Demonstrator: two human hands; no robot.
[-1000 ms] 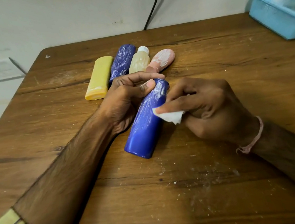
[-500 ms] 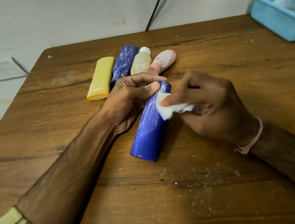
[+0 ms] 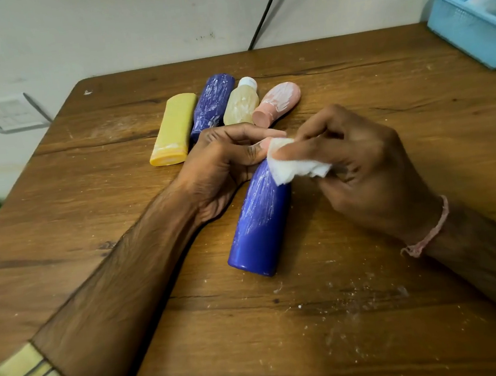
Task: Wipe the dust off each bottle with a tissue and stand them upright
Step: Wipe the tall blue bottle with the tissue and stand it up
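A blue bottle (image 3: 259,220) lies on its side on the wooden table (image 3: 383,85), streaked with white dust along its upper part. My left hand (image 3: 225,165) grips its far end, fingers curled over the top. My right hand (image 3: 358,163) pinches a white tissue (image 3: 293,164) and presses it against the bottle near that end. Behind them lie a yellow bottle (image 3: 173,129), a dusty dark blue bottle (image 3: 212,102), a beige bottle with a white cap (image 3: 241,102) and a pink bottle (image 3: 278,102), all on their sides.
A light blue plastic basket (image 3: 475,26) stands at the table's back right corner. White dust specks lie scattered on the table near the front right (image 3: 346,300). A black cable (image 3: 269,9) runs down the wall behind the table.
My right hand has slid the tissue up the blue bottle from its middle toward the far end. My left hand keeps its grip there.
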